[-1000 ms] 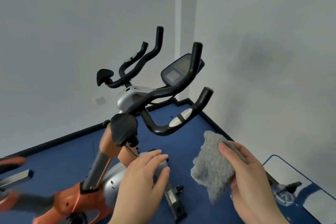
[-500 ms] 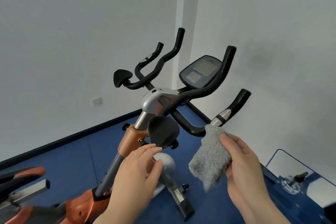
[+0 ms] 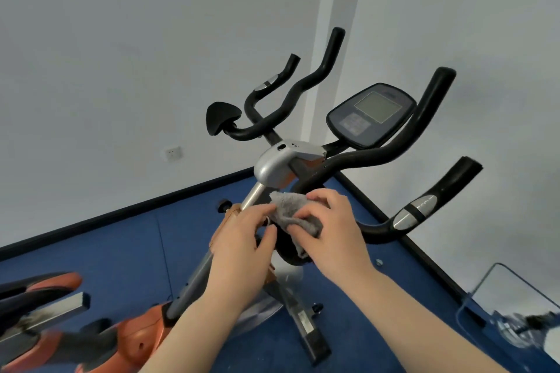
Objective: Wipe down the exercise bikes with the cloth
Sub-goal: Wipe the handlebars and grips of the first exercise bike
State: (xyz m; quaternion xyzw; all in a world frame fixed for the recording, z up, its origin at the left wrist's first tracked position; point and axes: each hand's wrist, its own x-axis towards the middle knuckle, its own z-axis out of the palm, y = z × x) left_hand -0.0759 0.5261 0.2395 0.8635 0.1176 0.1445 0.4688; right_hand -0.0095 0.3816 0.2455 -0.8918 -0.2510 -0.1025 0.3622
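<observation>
- Head view: I am watching the cloth [image 3: 295, 215] being pressed onto a black pad [image 3: 288, 247] low on the bike [image 3: 281, 160], just under the silver stem cover.
- My right hand [image 3: 330, 230] is curling its fingers over the cloth and pinching it; my left hand [image 3: 242, 239] is touching the cloth's left edge with its fingertips, thumb underneath, apparently gripping it too.
- The cloth is looking grey, fleecy, soft and light; I judge it is bunching easily, so holding it in a wad under the palm is suiting it best.
- The handlebars [image 3: 378, 157] are looking like black foam or rubber, curved and grippy; the console [image 3: 371, 115] is looking smooth and more delicate, so I am expecting lighter pressure there.
- The bike itself is seeming heavy and stiff on the blue floor [image 3: 106, 251].
</observation>
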